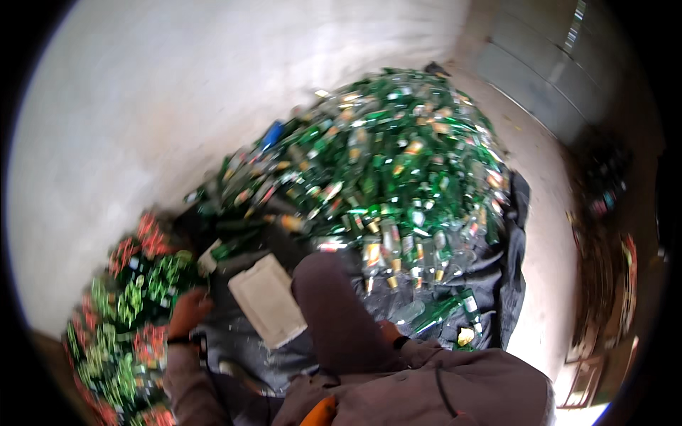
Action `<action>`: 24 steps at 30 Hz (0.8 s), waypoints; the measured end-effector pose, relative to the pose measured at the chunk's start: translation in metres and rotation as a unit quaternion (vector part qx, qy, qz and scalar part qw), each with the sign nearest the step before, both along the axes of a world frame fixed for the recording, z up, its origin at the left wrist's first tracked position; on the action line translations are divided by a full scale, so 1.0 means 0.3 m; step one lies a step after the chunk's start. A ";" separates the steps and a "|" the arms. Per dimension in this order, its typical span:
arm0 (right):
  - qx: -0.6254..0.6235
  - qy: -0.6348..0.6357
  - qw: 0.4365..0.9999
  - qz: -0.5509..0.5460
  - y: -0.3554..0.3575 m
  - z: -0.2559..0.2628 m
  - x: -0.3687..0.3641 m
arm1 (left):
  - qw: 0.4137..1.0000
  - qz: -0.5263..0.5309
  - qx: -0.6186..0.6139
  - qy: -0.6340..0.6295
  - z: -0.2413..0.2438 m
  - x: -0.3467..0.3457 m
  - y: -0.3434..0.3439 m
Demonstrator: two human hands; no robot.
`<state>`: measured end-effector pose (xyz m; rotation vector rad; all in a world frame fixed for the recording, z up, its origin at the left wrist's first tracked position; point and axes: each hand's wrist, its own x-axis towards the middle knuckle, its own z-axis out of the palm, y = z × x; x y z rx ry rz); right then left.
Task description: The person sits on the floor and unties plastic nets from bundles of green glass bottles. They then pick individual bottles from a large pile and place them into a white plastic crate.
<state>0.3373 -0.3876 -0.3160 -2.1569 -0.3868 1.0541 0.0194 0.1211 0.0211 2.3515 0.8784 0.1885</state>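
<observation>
Beside the heap of red and green netted bundles, my left hand is raised over its right edge; the blurred fingers do not show whether they hold anything. My right hand is at the right side of my knee, mostly hidden by the leg and sleeve, near a clear glass bottle and a green glass bottle lying on the black sheet. A pale flat box or slab lies between my left hand and my knee. Ahead rises a large pile of mostly green glass bottles.
A whitish wall runs behind the pile on the left. A blue object lies at the pile's left edge. On the right are bare floor, a grey metal door or panel and stacked flat material.
</observation>
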 end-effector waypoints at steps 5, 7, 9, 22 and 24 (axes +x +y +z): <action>0.026 -0.222 0.961 0.163 -0.143 0.143 0.116 | 0.981 0.097 -0.129 -0.105 0.050 0.087 0.018; -0.069 -0.277 0.943 0.171 -0.179 0.170 0.151 | 0.996 0.076 -0.040 -0.032 0.009 0.038 0.003; -0.209 -0.250 0.940 0.103 -0.084 0.361 0.119 | 0.999 0.037 0.018 0.028 -0.055 -0.028 0.021; -0.173 -0.468 0.866 -0.040 -0.069 0.714 0.466 | 0.996 0.078 0.039 -0.013 -0.005 -0.032 0.003; -0.159 -0.564 0.807 0.077 -0.083 0.781 0.583 | 0.996 0.076 0.036 -0.026 -0.002 -0.024 0.004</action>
